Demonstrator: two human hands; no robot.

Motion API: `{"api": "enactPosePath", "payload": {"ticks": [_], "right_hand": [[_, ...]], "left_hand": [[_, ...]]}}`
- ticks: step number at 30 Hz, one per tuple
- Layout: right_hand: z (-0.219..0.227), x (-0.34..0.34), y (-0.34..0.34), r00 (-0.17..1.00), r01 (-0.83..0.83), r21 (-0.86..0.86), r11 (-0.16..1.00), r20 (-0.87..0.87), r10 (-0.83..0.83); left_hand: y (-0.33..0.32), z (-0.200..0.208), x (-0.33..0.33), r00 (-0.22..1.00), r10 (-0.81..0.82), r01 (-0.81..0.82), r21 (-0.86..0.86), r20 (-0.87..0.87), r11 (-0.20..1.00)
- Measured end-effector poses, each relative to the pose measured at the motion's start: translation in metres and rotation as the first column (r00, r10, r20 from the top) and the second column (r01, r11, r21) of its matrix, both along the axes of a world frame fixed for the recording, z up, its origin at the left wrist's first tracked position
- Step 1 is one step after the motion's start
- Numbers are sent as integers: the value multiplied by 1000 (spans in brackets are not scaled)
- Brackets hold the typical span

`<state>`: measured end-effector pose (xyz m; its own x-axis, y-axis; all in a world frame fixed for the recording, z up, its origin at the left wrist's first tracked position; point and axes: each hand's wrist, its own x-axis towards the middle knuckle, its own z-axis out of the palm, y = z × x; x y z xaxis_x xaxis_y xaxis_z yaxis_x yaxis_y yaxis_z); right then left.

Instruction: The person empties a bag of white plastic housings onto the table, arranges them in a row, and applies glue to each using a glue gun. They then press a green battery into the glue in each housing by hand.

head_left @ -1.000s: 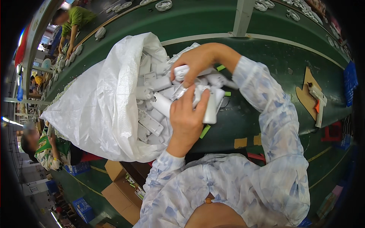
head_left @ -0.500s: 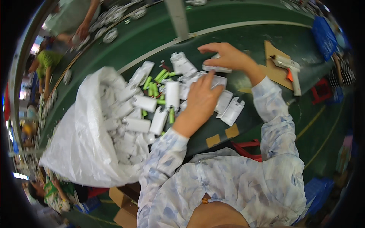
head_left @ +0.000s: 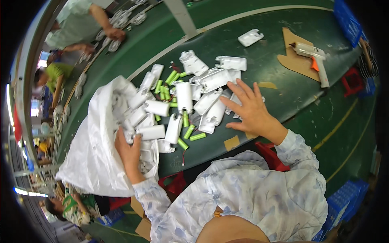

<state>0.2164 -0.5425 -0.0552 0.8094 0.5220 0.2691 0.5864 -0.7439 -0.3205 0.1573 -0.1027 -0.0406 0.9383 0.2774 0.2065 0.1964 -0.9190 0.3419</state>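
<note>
My left hand (head_left: 129, 152) reaches into the mouth of a white plastic sack (head_left: 91, 158) full of white plastic casings. Its thumb and fingers are apart, beside a casing (head_left: 151, 132) at the sack's opening; the fingertips are partly lost among the casings. My right hand (head_left: 253, 109) is open with fingers spread, at the right side of a heap of white casings (head_left: 214, 81) on the green table. It partly covers some casings. Several green battery cells (head_left: 197, 137) with thin wires lie between sack and heap.
A white glue gun (head_left: 310, 52) with an orange trigger lies over brown cardboard (head_left: 298, 62) at the right. One casing (head_left: 250, 37) lies apart toward the far side. A metal post (head_left: 180, 18) rises at the back. Other people work at the far left.
My left hand has moved from the heap to the sack. My right hand has come back toward me and spread its fingers. One casing now lies farther off, and battery cells show in front.
</note>
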Motion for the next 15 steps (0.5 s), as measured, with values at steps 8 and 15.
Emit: {"api": "enactPosePath", "payload": {"ticks": [8,15], "right_hand": [[-17,29,-10,990,74,-1,997,123,-73],[7,4,-16,926,54,202,978,355,-125]], "left_hand": [[-73,-21,42,922,-146,107,126,359,986],[-174,-21,80,885,-375,350,138,277,927]]}}
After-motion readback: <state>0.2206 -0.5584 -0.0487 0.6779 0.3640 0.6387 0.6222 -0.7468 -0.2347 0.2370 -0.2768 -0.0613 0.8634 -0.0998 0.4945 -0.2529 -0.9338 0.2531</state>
